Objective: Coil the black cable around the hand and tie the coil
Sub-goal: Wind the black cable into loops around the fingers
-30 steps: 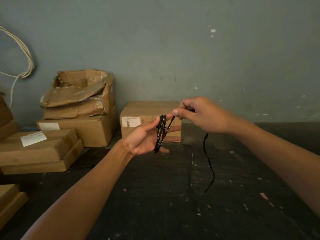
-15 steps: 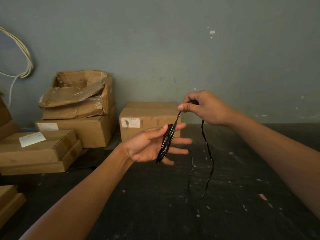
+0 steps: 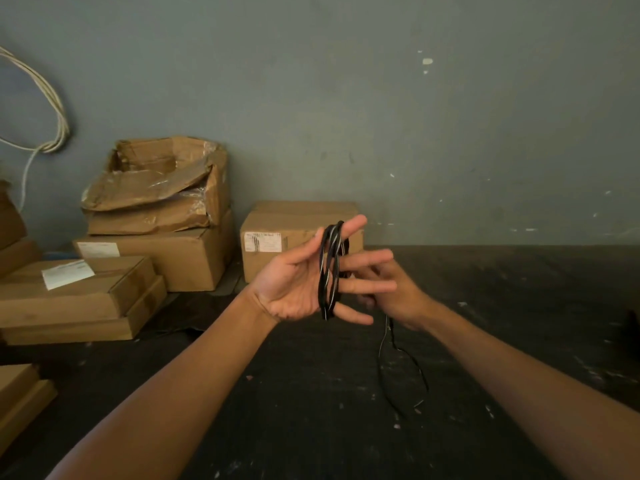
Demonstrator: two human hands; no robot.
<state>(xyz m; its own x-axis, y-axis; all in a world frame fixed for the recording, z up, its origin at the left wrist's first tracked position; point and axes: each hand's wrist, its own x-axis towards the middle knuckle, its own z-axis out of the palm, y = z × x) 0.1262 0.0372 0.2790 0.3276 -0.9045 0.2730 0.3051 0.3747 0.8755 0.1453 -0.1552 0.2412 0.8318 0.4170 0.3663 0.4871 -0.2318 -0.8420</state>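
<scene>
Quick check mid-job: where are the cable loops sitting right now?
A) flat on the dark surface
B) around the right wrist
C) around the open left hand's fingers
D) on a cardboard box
C: the black cable loops wrap the spread fingers of the left hand.

- The right hand (image 3: pixel 393 296) sits partly behind the left hand's (image 3: pixel 298 289) spread fingers; whether its fingers pinch the black cable (image 3: pixel 329 271) cannot be told.
- Behind the left hand, the cable's far turns are hidden.
- Below the right hand, the hanging cable end blurs into the dark desk (image 3: pixel 502 341).
- The label on the cardboard box (image 3: pixel 298 244) behind the left hand is too small to read.
- Left of that box, further boxes are cut off by the picture's edge.
</scene>
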